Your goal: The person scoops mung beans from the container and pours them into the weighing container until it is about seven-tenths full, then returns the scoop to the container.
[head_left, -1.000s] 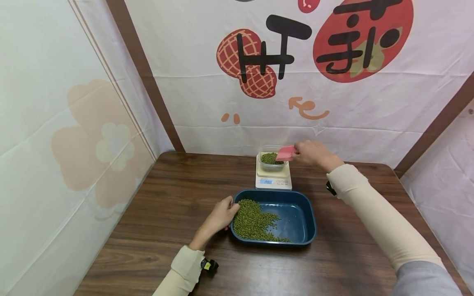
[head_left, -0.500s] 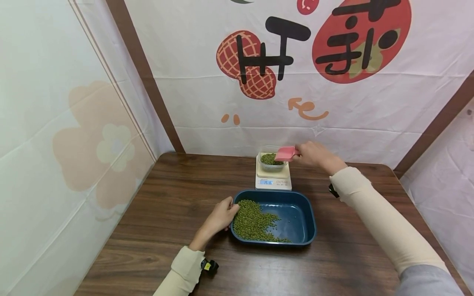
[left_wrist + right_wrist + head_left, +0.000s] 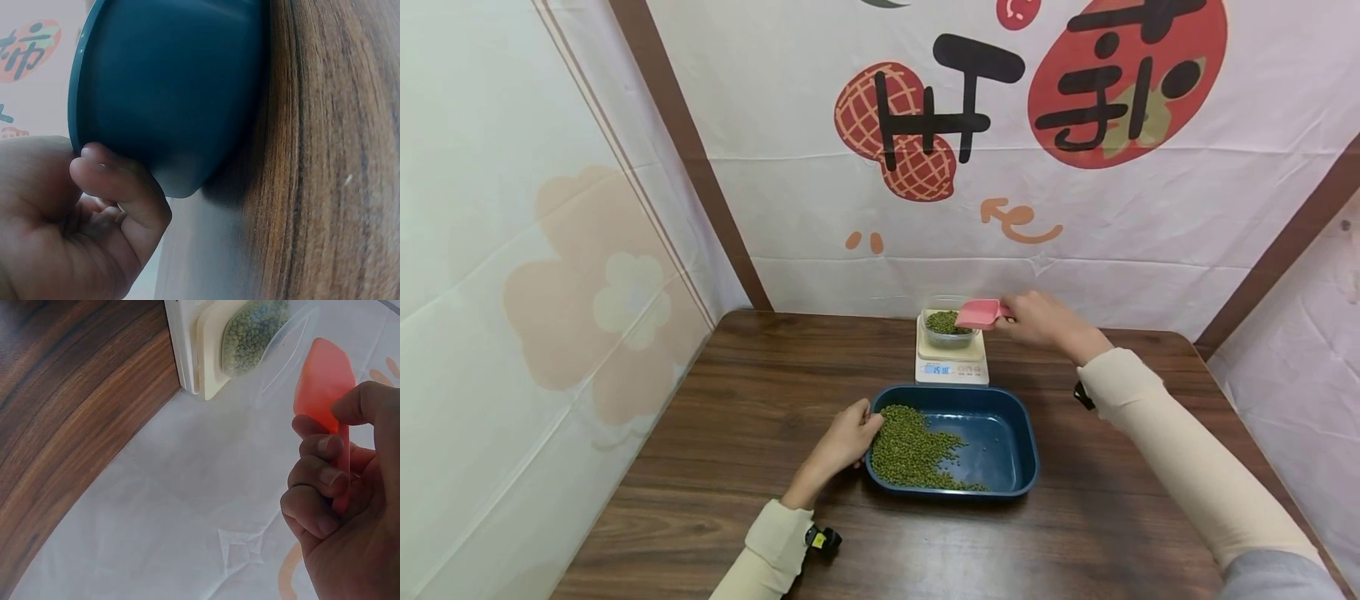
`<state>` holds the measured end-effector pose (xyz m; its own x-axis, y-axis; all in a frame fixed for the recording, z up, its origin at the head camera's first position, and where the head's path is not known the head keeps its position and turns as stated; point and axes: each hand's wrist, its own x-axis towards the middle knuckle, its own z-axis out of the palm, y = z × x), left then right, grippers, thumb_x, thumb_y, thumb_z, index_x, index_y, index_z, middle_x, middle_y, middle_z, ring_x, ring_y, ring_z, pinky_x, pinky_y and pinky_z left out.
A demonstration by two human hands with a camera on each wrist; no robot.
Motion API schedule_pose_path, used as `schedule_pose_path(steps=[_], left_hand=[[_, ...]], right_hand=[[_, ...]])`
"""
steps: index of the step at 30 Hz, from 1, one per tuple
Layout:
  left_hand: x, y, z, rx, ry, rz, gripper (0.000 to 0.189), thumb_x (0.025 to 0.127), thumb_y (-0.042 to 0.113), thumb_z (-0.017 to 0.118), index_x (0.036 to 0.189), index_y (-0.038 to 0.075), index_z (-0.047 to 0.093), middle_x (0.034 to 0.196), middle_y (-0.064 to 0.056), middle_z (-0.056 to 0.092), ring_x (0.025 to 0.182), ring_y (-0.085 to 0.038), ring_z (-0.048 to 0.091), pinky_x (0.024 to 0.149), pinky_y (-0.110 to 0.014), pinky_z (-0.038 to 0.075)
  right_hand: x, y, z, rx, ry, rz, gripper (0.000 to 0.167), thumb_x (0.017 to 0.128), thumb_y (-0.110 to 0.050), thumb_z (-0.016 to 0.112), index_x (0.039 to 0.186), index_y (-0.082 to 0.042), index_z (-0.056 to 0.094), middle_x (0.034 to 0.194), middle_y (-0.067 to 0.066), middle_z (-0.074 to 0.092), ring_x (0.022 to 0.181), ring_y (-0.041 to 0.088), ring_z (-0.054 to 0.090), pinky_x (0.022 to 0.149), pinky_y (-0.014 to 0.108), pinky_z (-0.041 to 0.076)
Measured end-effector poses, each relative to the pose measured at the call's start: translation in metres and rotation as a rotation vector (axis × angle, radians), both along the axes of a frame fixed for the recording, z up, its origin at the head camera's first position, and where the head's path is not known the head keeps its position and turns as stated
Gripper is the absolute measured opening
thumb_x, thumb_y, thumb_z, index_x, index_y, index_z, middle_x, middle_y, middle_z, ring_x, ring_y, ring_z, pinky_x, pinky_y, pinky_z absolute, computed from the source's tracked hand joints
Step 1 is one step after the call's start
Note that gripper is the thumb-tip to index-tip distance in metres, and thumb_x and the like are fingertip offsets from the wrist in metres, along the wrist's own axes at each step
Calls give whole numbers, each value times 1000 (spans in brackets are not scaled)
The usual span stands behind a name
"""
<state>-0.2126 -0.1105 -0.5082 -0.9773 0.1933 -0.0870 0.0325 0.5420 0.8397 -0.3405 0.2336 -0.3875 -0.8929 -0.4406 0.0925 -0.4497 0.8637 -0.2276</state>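
My right hand (image 3: 1039, 318) holds a pink scoop (image 3: 979, 313) by its handle, the fingers curled round it in the right wrist view. The scoop's blade hangs at the right side of a clear plastic container (image 3: 951, 340). Green mung beans lie inside that container, which stands on a white digital scale (image 3: 928, 369); its display seems to read 151.8. My left hand (image 3: 847, 435) grips the left rim of a dark blue tray (image 3: 1003, 454), with bent fingers against the tray's outer wall (image 3: 169, 94). More mung beans (image 3: 910, 450) are heaped along the tray's left side.
Everything stands on a dark wooden table (image 3: 760, 400). The scale is close to the table's back edge, just behind the tray. A printed fabric sheet (image 3: 820, 200) hangs behind the table, and another pale sheet (image 3: 467, 333) runs along the left.
The scale's reading has dropped from about 198 to about 151. My right hand and the scoop have shifted slightly to the right and down. The left hand and tray stay put.
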Motion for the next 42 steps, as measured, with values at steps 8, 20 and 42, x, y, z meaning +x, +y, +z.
schedule_pose_path(steps=[8,20,42], left_hand=[[1,0,1,-3,0,2,27,109,18,48,83,11,44,59,0,43,43,-15,46,42,-26,44],[0,1,1,-9,-1,8,28,110,17,48,83,11,44,59,0,43,43,-15,45,42,-26,43],[1,1,2,-7,-14,10,28,110,17,48,83,11,43,59,0,43,43,-15,46,42,-26,44]], right_hand=[[8,3,0,-29,1,21,26,102,-23,65,114,0,67,69,4,52,61,17,50,60,31,41],[23,1,3,-14,41,60,18,100,-19,67,105,-2,67,65,2,47,57,16,46,58,29,38],[58,-3,8,-3,136,150,13,98,-18,70,98,-7,65,64,-1,42,54,12,41,54,27,33]])
